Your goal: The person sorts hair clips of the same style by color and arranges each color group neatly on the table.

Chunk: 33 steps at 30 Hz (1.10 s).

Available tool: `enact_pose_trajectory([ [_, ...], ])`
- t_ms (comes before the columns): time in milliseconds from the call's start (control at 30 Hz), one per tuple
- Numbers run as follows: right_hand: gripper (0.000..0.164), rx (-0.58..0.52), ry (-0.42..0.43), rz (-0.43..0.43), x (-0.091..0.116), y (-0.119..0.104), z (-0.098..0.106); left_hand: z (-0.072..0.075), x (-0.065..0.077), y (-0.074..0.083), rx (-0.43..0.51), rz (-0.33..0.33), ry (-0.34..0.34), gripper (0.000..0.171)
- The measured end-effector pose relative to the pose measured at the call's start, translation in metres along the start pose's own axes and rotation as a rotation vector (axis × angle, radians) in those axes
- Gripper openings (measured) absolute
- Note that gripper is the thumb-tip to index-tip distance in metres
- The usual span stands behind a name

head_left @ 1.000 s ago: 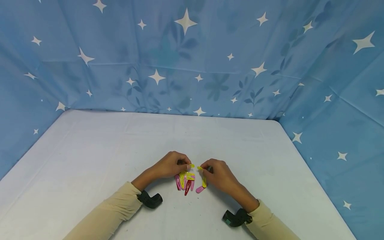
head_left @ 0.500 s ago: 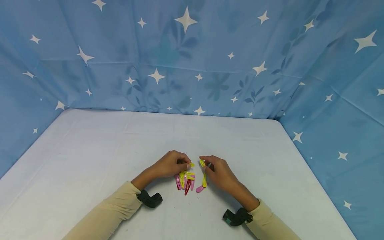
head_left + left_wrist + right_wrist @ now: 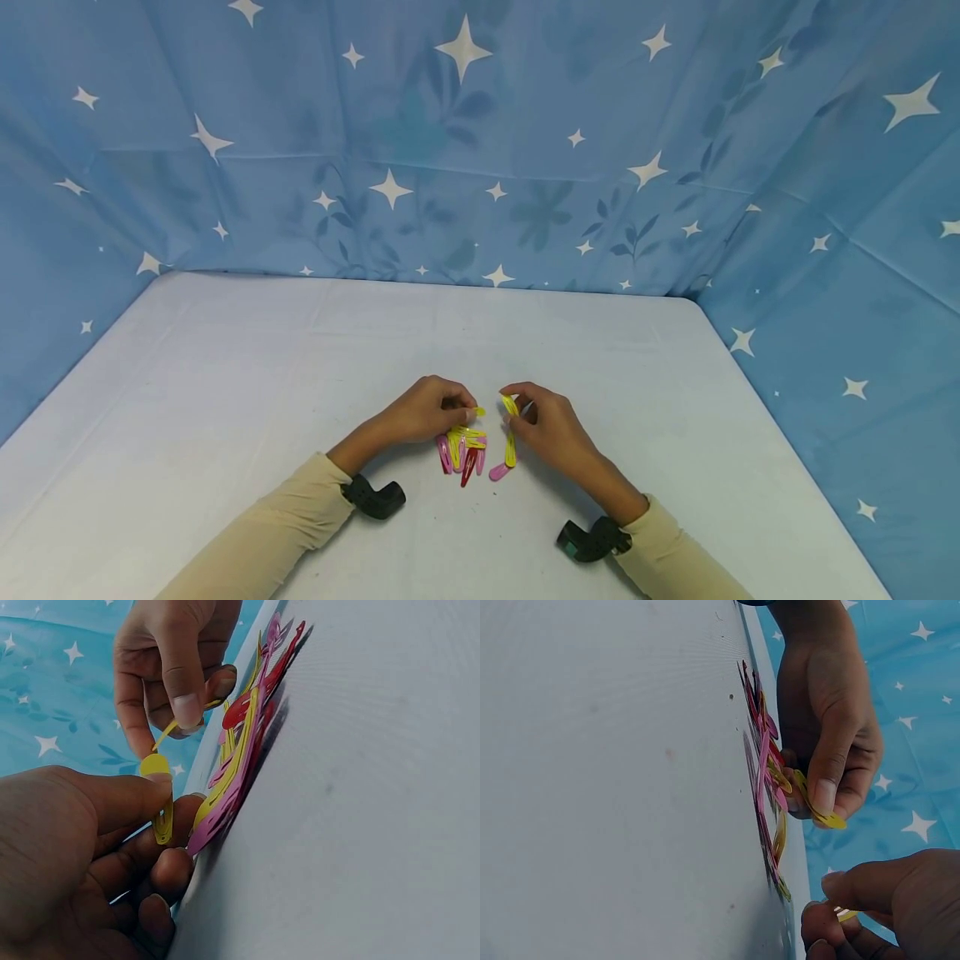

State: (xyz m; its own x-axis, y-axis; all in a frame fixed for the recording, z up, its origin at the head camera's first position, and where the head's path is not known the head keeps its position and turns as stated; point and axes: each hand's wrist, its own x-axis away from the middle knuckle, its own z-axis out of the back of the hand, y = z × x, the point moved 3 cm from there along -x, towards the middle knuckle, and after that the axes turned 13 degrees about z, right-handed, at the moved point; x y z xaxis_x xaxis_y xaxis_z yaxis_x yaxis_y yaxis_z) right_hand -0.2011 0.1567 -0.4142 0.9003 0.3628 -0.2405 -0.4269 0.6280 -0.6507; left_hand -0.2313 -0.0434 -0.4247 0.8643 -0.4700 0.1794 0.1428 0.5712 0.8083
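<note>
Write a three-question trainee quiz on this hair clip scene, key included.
1. Multiple choice: what colour is the clip that the left hand pinches?
A. Red
B. Yellow
C. Pink

2. True or false: the right hand pinches the very same clip as the left.

3. Fill in the blank: yellow, pink and ____ clips lie on the white tabletop near the hands.

Key:
1. B
2. False; it pinches a separate yellow clip, with a gap between the two in the head view.
3. red
</note>
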Motion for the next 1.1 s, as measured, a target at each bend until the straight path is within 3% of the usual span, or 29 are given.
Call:
enact_pose_trajectory([
  [333,0.034,0.010,0.016,-0.015,0.0002,0.0022,0.0014,-0.0003,-0.0015,-0.0017,0.031,0.033,0.071,0.014],
  [600,0.030,0.021,0.061,0.036,-0.0004,0.0028,0.0043,0.0004,-0.0011,-0.0009,0.081,0.040,0.071,0.015],
  [767,0.030,-0.008,0.041,0.049,-0.0009,0.0040,0.0038,0.0016,-0.0003,0.0000,0.120,0.042,0.068,0.021],
  [900,0.031,-0.015,0.003,0.074,-0.0014,0.0034,0.0019,0.0037,-0.0006,-0.0001,0.140,0.032,0.106,0.029],
  [1100,0.031,-0.063,0.002,0.114,-0.0012,0.0022,0.0022,0.0057,-0.0029,-0.0002,0.142,0.026,0.147,0.014],
])
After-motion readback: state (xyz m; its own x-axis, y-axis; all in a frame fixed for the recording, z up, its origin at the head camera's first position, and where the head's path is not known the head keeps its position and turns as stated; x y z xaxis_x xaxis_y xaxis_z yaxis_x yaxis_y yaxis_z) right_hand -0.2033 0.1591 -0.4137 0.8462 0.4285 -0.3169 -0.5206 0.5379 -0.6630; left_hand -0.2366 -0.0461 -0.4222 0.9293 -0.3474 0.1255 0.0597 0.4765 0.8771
